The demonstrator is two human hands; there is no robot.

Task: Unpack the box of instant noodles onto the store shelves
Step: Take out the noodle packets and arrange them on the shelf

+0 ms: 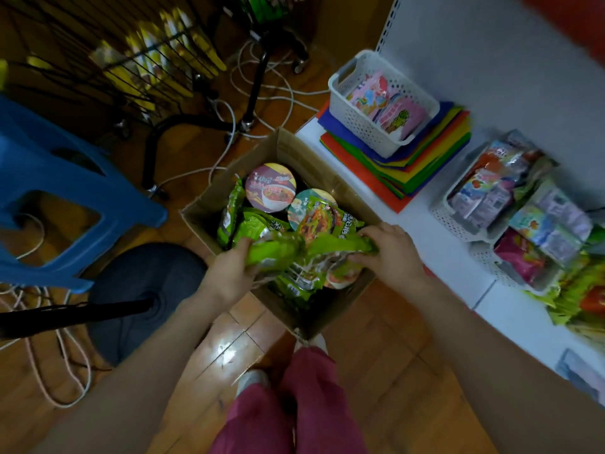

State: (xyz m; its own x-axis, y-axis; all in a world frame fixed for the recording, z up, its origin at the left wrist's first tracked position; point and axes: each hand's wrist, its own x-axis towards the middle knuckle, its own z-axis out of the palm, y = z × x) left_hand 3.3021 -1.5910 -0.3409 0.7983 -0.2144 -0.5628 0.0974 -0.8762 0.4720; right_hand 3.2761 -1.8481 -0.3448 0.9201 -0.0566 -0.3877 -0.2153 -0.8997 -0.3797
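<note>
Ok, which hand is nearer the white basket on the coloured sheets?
Right. The right hand grips the green packets at the end toward the white basket; the left hand grips their far end.

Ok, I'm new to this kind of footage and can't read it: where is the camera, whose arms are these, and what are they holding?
No machine here: a person wears one wide-angle camera on the head, looking down, so the two arms are their own. The left hand and right hand both grip a bunch of green noodle packets at the top of an open cardboard box on the wooden floor. Two round noodle cups sit deeper inside. On the right is a white store shelf holding a white basket of packets. A blue stool stands on the left.
</note>
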